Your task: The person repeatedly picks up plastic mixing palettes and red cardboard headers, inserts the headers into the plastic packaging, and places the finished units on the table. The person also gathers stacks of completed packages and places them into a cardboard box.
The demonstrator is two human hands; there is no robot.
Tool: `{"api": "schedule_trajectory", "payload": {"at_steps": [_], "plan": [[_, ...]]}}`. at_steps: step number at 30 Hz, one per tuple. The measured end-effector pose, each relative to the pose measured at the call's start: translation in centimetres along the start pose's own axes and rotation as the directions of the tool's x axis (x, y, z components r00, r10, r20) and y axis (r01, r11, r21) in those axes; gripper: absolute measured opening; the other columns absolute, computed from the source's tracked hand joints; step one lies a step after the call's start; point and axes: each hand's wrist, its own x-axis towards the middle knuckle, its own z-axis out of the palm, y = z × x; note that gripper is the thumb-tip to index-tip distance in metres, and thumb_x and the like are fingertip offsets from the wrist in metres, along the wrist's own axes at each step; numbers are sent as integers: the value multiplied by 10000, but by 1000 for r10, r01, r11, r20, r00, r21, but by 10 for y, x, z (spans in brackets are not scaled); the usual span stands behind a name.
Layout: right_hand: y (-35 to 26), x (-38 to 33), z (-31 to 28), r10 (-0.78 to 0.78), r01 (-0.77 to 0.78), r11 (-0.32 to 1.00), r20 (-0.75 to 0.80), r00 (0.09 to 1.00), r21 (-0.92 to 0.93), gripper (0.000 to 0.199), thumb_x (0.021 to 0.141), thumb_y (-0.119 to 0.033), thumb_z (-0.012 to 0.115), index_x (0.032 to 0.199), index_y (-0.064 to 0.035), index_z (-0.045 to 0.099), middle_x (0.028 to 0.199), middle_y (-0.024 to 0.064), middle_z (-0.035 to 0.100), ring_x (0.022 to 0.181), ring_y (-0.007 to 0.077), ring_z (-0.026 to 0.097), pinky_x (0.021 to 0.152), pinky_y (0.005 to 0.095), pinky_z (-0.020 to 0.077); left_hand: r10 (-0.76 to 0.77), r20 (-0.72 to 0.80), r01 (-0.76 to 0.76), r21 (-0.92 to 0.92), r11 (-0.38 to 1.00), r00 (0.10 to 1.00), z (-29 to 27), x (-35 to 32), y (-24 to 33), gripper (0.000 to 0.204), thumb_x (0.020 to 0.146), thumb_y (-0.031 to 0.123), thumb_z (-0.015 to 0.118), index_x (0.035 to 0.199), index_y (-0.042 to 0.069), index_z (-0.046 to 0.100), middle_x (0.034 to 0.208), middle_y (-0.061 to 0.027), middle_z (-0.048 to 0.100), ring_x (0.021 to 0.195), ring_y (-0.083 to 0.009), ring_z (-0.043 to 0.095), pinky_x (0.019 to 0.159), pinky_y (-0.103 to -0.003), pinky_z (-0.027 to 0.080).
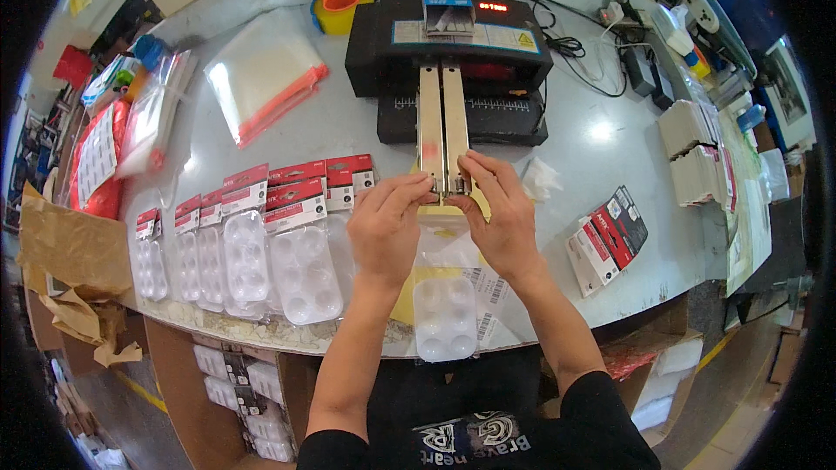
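Two parallel metal rails (431, 126) reach toward me from a black machine (448, 48) with a lit red display. My left hand (386, 231) is closed, its thumb and fingers pinching at the front end of the left rail. My right hand (503, 226) pinches likewise at the right rail's end, by a small metal fitting. Whether thin plastic also sits between the fingertips cannot be made out. Just below the hands lies a white plastic paint palette (446, 318) with round wells, near the table edge. Barcode labels (492, 296) lie partly beneath it.
Several bagged palettes (305, 274) with red and white header cards overlap at left. Behind them are clear bags (261, 78). A header-card pack (608, 239) lies at right, near crumpled tissue (542, 178). Card stacks (692, 148) stand farther right; black cables (579, 52) trail behind.
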Motion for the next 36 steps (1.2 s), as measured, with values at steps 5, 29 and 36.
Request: {"api": "schedule_trajectory", "payload": {"at_steps": [5,29,36], "plan": [[-2,0,9,-121,104,977,-83,989,-185,424,744,-18,712,1148,-26,583,1117,151,576,893,288,617,761,338,512,60,-92,-61,-6,998,994,5,-9,-6,235,651,-83,720,841,52,693,863,-74,681,767,-212,646,684,-301,513],[68,191,23,-21,-29,935,-139,990,-353,176,858,-167,612,866,5,650,953,200,622,815,315,633,670,390,511,87,125,-72,-126,989,988,-47,-88,34,129,742,8,694,864,46,677,859,-86,662,758,-248,640,656,-326,515],[40,237,40,293,-159,681,67,954,-715,218,824,-134,572,947,0,692,1019,222,635,961,361,633,789,395,535,-10,191,49,-198,979,982,-62,-88,27,82,761,18,684,842,33,677,828,-94,665,719,-256,637,635,-328,513]]}}
